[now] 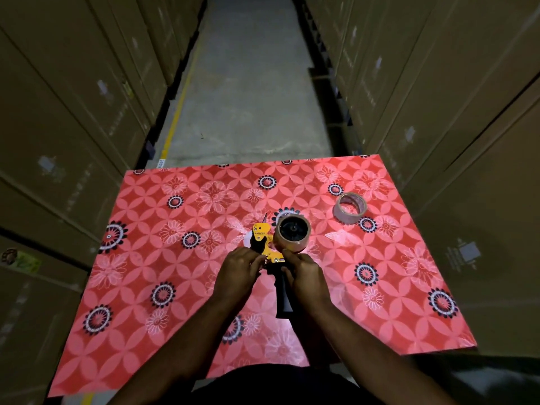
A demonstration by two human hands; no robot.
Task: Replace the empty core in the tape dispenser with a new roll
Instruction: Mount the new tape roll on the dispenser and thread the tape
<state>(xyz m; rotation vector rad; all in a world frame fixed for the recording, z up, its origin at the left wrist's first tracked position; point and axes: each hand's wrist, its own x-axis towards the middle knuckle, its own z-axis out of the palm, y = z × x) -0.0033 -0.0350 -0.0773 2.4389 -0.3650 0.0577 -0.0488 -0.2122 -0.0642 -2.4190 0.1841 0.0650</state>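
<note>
A red desk cover (175, 258) bears pale petal lattice and black-and-white flower rosettes. The yellow-and-black tape dispenser (264, 244) carries a brownish tape roll (292, 233); another pale brownish translucent roll (349, 208) lies near the far right corner.

Your yellow tape dispenser (264, 244) lies at the middle, a brown roll (293, 233) on its hub. The thin core (349, 208) lies far right.
</note>
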